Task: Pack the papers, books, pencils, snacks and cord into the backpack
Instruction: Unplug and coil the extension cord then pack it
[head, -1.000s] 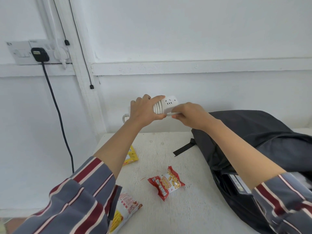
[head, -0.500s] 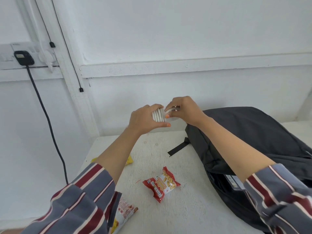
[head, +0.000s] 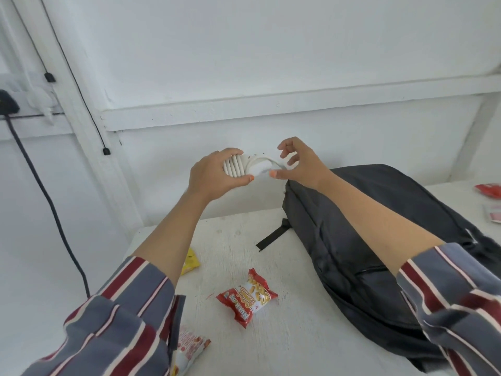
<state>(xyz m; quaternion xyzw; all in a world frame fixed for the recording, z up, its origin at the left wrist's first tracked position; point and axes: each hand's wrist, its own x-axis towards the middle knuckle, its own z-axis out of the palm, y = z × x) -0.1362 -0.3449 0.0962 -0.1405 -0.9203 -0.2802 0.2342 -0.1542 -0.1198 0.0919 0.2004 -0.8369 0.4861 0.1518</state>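
Drawn back a little from the bundle since half a second ago: right hand (head: 299,168), then bunched tight against the wraps, now spread, fingers loosely bent and apart, thumb tip just touching the white end of the cord (head: 240,166). Left hand (head: 214,175) unchanged in its hold, fingers curled over the top of the white loops, thumb pressed underneath. Cord wound in neat side-by-side turns, kept in the air before the white wall (head: 271,63), above the far edge of the worktop (head: 287,337) and just left of the upper corner of the backpack (head: 349,270), not yet inside. One loose strand running from the coil toward the right thumb. Backpack black, lying flat on the right half of the worktop, a black strap (head: 271,237) trailing from its top toward the middle. Near the front, between the two forearms, a red snack packet (head: 247,297) lying flat, apart from the backpack. Beside the left forearm, partly hidden by it, a yellow packet (head: 192,264); lower down, under the striped left sleeve (head: 116,327), a white-and-red packet (head: 191,347) at the near edge. At the far right, beyond the backpack, two more red packets (head: 489,190), only partly in frame. On the wall at far left, a black plug (head: 6,103) in a socket, with a black cable (head: 43,191) hanging down.
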